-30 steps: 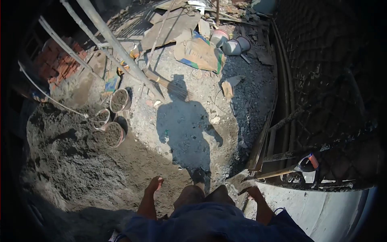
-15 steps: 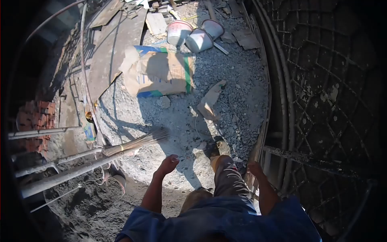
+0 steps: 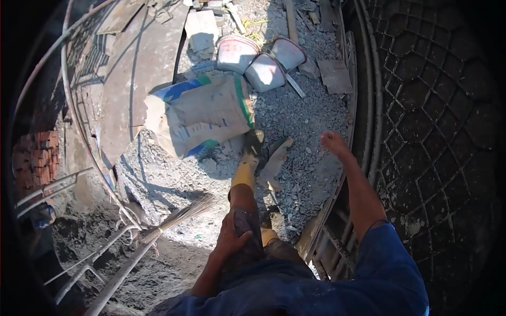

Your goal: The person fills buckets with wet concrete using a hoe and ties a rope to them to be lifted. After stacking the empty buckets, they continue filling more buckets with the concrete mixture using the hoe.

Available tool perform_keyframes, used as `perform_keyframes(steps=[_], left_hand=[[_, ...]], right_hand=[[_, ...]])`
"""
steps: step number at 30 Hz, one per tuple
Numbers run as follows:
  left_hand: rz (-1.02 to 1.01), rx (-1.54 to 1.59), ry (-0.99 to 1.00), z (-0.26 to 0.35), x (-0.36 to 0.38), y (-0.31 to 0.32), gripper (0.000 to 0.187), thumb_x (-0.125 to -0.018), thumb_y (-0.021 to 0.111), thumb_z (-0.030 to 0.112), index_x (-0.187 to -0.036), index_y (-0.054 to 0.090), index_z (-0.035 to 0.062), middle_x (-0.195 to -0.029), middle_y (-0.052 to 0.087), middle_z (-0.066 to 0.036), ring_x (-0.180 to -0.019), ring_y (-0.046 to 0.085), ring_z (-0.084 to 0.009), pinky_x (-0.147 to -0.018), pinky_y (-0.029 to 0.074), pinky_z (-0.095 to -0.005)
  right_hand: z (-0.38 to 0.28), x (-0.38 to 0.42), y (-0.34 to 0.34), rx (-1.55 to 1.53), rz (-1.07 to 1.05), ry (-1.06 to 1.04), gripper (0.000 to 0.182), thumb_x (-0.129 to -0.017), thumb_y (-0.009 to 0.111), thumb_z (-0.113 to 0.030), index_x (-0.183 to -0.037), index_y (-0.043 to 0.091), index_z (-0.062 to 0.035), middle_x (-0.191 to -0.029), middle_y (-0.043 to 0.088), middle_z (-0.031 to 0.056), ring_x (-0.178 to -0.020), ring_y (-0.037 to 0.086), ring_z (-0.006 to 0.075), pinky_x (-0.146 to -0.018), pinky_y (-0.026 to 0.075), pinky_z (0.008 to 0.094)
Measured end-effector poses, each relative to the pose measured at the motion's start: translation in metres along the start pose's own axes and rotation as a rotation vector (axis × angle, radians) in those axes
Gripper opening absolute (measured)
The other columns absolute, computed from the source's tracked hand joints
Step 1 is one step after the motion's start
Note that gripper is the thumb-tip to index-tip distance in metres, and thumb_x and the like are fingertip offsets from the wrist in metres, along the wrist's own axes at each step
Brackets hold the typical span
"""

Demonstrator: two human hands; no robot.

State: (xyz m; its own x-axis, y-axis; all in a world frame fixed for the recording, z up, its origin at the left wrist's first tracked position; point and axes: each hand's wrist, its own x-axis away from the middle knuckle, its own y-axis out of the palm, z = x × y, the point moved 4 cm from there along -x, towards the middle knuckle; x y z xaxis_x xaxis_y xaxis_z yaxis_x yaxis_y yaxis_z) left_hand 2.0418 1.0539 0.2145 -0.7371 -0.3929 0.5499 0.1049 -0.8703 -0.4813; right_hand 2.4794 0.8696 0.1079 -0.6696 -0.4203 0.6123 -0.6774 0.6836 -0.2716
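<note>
My left hand (image 3: 231,238) lies against my thigh, its fingers stretched and the thumb apart, holding nothing. My right hand (image 3: 333,143) is out in front over the gravel (image 3: 311,181), its fingers curled in and no object showing in them. Ahead lies a large brown paper sack (image 3: 208,113) with blue and green ends. One yellow boot (image 3: 245,171) is stepped forward, its toe close to the sack's near right corner. Beside that boot lies a torn piece of brown paper (image 3: 275,166).
Three dusty white buckets (image 3: 265,72) lie beyond the sack. A wire mesh panel (image 3: 421,126) stands along the right. At left are a long board (image 3: 124,79), bent metal pipes (image 3: 79,124), stacked red bricks (image 3: 37,160) and a stick broom (image 3: 182,216).
I have stepped forward, so the sack and buckets are closer. My right hand has swung up and forward; my left hand has come back onto my thigh.
</note>
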Motion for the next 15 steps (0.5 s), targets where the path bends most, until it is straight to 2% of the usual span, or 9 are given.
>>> perform_keyframes(steps=[1,3,4,6,8,11,13,14,15], left_hand=[[-0.059,-0.115,-0.015,0.005,-0.022,0.002,0.098,-0.071,0.073,0.035,-0.142,0.015,0.0019,-0.139,0.026,-0.031,-0.128,0.031,-0.0441,-0.104,0.032,-0.0461],[-0.175,-0.234,-0.13,0.025,-0.073,0.0,0.114,-0.063,0.078,0.043,-0.144,0.006,0.0061,-0.14,0.022,-0.033,-0.129,0.027,-0.048,-0.103,0.031,-0.0502],[-0.206,-0.228,-0.137,0.039,-0.099,-0.011,0.114,-0.063,0.078,0.043,-0.144,0.006,0.0061,-0.14,0.022,-0.033,-0.129,0.027,-0.048,-0.103,0.031,-0.0502],[-0.222,-0.304,-0.182,0.061,-0.127,-0.022,0.115,-0.061,0.079,0.042,-0.145,0.007,0.0101,-0.14,0.02,-0.034,-0.128,0.027,-0.0501,-0.103,0.032,-0.0526],[-0.24,-0.229,-0.186,0.066,-0.161,-0.038,0.114,-0.059,0.079,0.042,-0.145,0.009,0.0126,-0.14,0.019,-0.033,-0.127,0.027,-0.0508,-0.101,0.033,-0.053],[-0.298,-0.198,-0.299,0.087,-0.185,-0.065,0.111,-0.058,0.081,0.041,-0.142,0.016,0.0097,-0.139,0.024,-0.029,-0.129,0.027,-0.0475,-0.102,0.034,-0.0517],[-0.312,-0.146,-0.332,0.087,-0.197,-0.077,0.11,-0.057,0.081,0.042,-0.142,0.018,0.0104,-0.139,0.025,-0.027,-0.128,0.028,-0.0474,-0.101,0.034,-0.0517],[-0.314,-0.1,-0.331,0.088,-0.203,-0.084,0.109,-0.057,0.081,0.043,-0.142,0.02,0.0111,-0.14,0.026,-0.026,-0.128,0.029,-0.0473,-0.101,0.035,-0.0518],[-0.334,-0.107,-0.375,0.092,-0.209,-0.09,0.108,-0.057,0.081,0.044,-0.142,0.022,0.0113,-0.139,0.027,-0.025,-0.127,0.031,-0.046,-0.1,0.037,-0.0507]], right_hand=[[-0.008,-0.028,-0.005,0.008,-0.001,0.018,0.023,-0.082,0.059,-0.017,-0.095,0.061,0.0023,-0.081,0.061,0.0065,-0.071,0.06,0.0149,-0.063,0.051,0.031],[-0.029,-0.094,-0.013,0.229,-0.013,-0.029,0.027,-0.082,0.06,-0.02,-0.096,0.062,0.0025,-0.088,0.064,0.0124,-0.078,0.063,0.0221,-0.07,0.051,0.0347],[-0.038,-0.128,-0.021,0.234,-0.01,0.002,0.027,-0.082,0.06,-0.02,-0.096,0.062,0.0025,-0.088,0.064,0.0124,-0.078,0.063,0.0221,-0.07,0.051,0.0347],[-0.063,-0.188,-0.023,0.606,-0.012,-0.129,0.035,-0.081,0.062,-0.023,-0.106,0.06,0.0021,-0.103,0.063,0.0198,-0.095,0.062,0.0305,-0.084,0.047,0.0382],[-0.076,-0.26,-0.02,0.788,-0.121,0.048,0.056,-0.081,0.064,-0.026,-0.127,0.048,-0.0005,-0.123,0.054,0.0254,-0.115,0.051,0.0363,-0.098,0.039,0.0387],[-0.084,-0.369,-0.012,0.999,-0.252,-0.202,0.086,-0.081,0.063,-0.03,-0.146,0.012,-0.0066,-0.14,0.034,0.0272,-0.127,0.039,0.0377,-0.104,0.033,0.0396],[-0.123,-0.42,-0.007,1.069,0.072,-0.175,0.093,-0.079,0.064,-0.04,-0.147,0.007,-0.0075,-0.143,0.028,0.0273,-0.131,0.034,0.038,-0.105,0.029,0.0474],[-0.123,-0.459,-0.014,1.193,0.274,-0.324,0.095,-0.078,0.065,-0.041,-0.146,0.009,-0.0081,-0.143,0.03,0.0269,-0.13,0.036,0.0376,-0.104,0.03,0.0496],[-0.124,-0.489,-0.023,1.182,0.366,-0.355,0.096,-0.076,0.066,-0.041,-0.146,0.01,-0.0086,-0.142,0.031,0.0258,-0.129,0.037,0.0374,-0.104,0.031,0.0472]])
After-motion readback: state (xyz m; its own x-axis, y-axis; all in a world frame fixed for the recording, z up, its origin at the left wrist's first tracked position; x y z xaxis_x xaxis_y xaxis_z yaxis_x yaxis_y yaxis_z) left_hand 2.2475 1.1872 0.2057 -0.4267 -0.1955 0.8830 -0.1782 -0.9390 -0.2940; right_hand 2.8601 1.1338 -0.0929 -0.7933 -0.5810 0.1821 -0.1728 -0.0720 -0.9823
